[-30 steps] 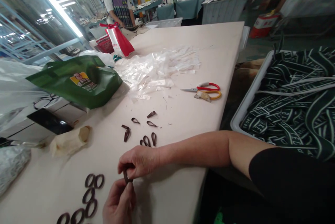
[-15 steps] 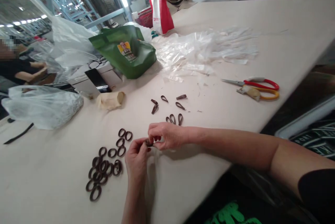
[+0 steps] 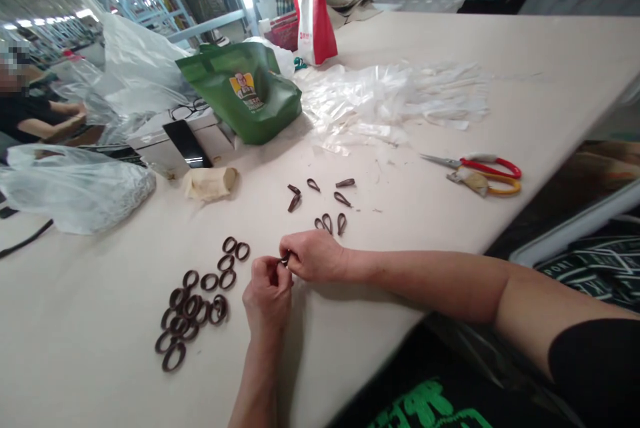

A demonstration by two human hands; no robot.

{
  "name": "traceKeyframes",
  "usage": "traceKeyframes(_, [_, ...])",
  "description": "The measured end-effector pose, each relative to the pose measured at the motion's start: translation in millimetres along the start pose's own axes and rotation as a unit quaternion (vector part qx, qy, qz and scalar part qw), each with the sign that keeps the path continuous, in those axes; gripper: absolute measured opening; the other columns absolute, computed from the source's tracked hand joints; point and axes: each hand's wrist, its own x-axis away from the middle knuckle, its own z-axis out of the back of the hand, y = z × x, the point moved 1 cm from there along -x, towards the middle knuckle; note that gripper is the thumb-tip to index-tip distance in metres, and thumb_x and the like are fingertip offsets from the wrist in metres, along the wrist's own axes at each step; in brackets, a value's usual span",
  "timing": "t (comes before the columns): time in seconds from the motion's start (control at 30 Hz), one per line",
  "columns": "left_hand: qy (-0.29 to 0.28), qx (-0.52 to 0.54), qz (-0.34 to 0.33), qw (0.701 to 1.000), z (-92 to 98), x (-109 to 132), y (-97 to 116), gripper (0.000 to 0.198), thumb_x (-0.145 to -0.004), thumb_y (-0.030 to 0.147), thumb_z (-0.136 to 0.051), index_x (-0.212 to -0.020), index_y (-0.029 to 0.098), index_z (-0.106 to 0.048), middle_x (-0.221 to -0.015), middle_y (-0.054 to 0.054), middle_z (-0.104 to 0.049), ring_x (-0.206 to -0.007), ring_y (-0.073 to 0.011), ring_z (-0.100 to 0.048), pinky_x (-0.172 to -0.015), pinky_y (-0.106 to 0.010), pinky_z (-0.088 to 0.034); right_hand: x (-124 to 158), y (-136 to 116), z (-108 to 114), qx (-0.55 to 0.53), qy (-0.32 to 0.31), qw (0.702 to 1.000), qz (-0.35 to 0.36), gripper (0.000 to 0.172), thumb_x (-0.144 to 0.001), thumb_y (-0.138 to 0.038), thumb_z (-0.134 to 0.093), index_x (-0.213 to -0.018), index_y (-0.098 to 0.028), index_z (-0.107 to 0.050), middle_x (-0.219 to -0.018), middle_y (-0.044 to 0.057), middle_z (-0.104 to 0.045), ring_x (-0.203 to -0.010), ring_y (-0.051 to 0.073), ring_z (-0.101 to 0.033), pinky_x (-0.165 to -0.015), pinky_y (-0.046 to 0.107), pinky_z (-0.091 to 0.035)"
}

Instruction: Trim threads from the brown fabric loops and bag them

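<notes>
My left hand (image 3: 269, 291) and my right hand (image 3: 313, 256) meet over the table, both closed in a pinch on one small dark brown strip (image 3: 285, 259). Fingers cover most of that strip. To the left of my left hand lie several dark brown rings (image 3: 191, 306), some overlapping. Just beyond my right hand are several flattened, teardrop-shaped brown loops (image 3: 342, 223), spread out on the pale tabletop (image 3: 380, 335).
Red-and-yellow-handled scissors (image 3: 490, 175) lie at the right. Clear plastic film (image 3: 380, 101), a green bag (image 3: 250, 91), a red-and-white bag (image 3: 316, 28), a phone (image 3: 186, 143) and a tan roll (image 3: 211, 183) stand or lie farther back. Another person (image 3: 45, 118) sits at the left.
The view has shifted slightly. My fingers have closed in more tightly around the small brown strip, and my right hand's fingers are more curled.
</notes>
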Motion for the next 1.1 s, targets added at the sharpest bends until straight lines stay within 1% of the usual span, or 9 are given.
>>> traceKeyframes(0.23, [-0.001, -0.030, -0.012, 0.999, 2.1, -9.0, -2.6, 0.004, -0.083, 0.027, -0.055, -0.085, 0.024, -0.055, -0.061, 0.006, -0.063, -0.056, -0.0139, -0.063, -0.061, -0.027, -0.042, -2.8, -2.5, 11.5, 0.010, 0.003, 1.000, -0.022, 0.016, -0.079, -0.019, -0.058, -0.092, -0.018, -0.068, -0.081, 0.004, -0.070, -0.070, 0.016, -0.057, -0.064, 0.027, -0.034])
traceKeyframes(0.4, [-0.002, -0.036, 0.002, 0.999, -0.4, -10.9, -5.5, 0.005, -0.084, 0.028, -0.056, -0.087, 0.024, -0.055, -0.066, 0.005, -0.065, -0.059, -0.0133, -0.064, -0.064, -0.026, -0.044, -3.9, -1.6, 10.1, 0.023, 0.007, 1.000, -0.012, 0.014, -0.077, -0.019, -0.060, -0.090, -0.018, -0.066, -0.073, 0.001, -0.066, -0.065, 0.015, -0.054, -0.061, 0.026, -0.032])
traceKeyframes(0.53, [0.002, -0.036, 0.016, 0.999, 7.2, -15.0, -10.5, 0.006, -0.083, 0.027, -0.056, -0.088, 0.024, -0.056, -0.067, 0.005, -0.065, -0.058, -0.0139, -0.064, -0.064, -0.026, -0.043, -7.7, 5.2, 9.3, 0.018, 0.015, 0.998, 0.058, 0.014, -0.080, -0.019, -0.061, -0.092, -0.018, -0.066, -0.074, 0.000, -0.065, -0.063, 0.013, -0.054, -0.062, 0.025, -0.035])
traceKeyframes(0.63, [0.035, -0.058, 0.054, 0.996, 24.7, -24.6, -23.0, 0.009, -0.084, 0.026, -0.056, -0.092, 0.025, -0.058, -0.063, 0.004, -0.064, -0.058, -0.0161, -0.063, -0.064, -0.028, -0.042, -18.2, 21.0, 17.9, 0.020, 0.080, 0.988, 0.130, 0.018, -0.087, -0.021, -0.059, -0.104, -0.017, -0.065, -0.093, 0.004, -0.070, -0.078, 0.014, -0.062, -0.074, 0.026, -0.043])
traceKeyframes(0.73, [0.080, -0.081, 0.086, 0.990, 42.6, -34.6, -37.6, 0.019, -0.085, 0.039, -0.061, -0.100, 0.026, -0.059, -0.062, 0.005, -0.066, -0.061, -0.0176, -0.065, -0.067, -0.029, -0.041, -32.7, 42.3, 29.9, 0.074, 0.151, 0.977, 0.130, 0.031, -0.092, -0.016, -0.052, -0.122, -0.017, -0.062, -0.125, 0.010, -0.065, -0.109, 0.019, -0.060, -0.095, 0.032, -0.044])
traceKeyframes(0.83, [0.112, -0.082, 0.064, 0.988, 49.6, -36.7, -42.3, 0.030, -0.086, 0.048, -0.061, -0.107, 0.027, -0.061, -0.065, 0.005, -0.067, -0.061, -0.0175, -0.065, -0.067, -0.029, -0.041, -43.8, 56.1, 34.4, 0.158, 0.111, 0.976, 0.096, 0.040, -0.094, -0.010, -0.048, -0.131, -0.019, -0.059, -0.140, 0.011, -0.057, -0.123, 0.022, -0.053, -0.103, 0.037, -0.040])
traceKeyframes(0.9, [0.113, -0.094, 0.036, 0.988, 47.3, -34.2, -39.3, 0.028, -0.087, 0.047, -0.058, -0.105, 0.027, -0.064, -0.066, 0.004, -0.067, -0.060, -0.0174, -0.064, -0.065, -0.028, -0.039, -46.9, 58.0, 33.6, 0.206, 0.054, 0.974, 0.074, 0.035, -0.095, -0.011, -0.048, -0.124, -0.021, -0.065, -0.134, 0.010, -0.061, -0.119, 0.023, -0.054, -0.099, 0.038, -0.040])
traceKeyframes(0.97, [0.102, -0.097, 0.009, 0.990, 41.2, -30.8, -34.8, 0.026, -0.088, 0.046, -0.057, -0.101, 0.026, -0.067, -0.066, 0.003, -0.067, -0.059, -0.0174, -0.062, -0.063, -0.028, -0.038, -47.0, 55.5, 33.0, 0.229, 0.022, 0.971, 0.061, 0.026, -0.096, -0.015, -0.050, -0.110, -0.021, -0.071, -0.118, 0.009, -0.068, -0.110, 0.023, -0.056, -0.094, 0.037, -0.040])
traceKeyframes(1.1, [0.055, -0.018, -0.018, 0.998, 25.1, -25.5, -29.5, 0.027, -0.087, 0.047, -0.057, -0.098, 0.025, -0.068, -0.066, 0.002, -0.067, -0.058, -0.0167, -0.062, -0.061, -0.028, -0.041, -43.9, 48.6, 36.1, 0.221, 0.023, 0.973, 0.056, 0.019, -0.094, -0.016, -0.054, -0.093, -0.018, -0.073, -0.098, 0.010, -0.071, -0.099, 0.022, -0.058, -0.088, 0.034, -0.039])
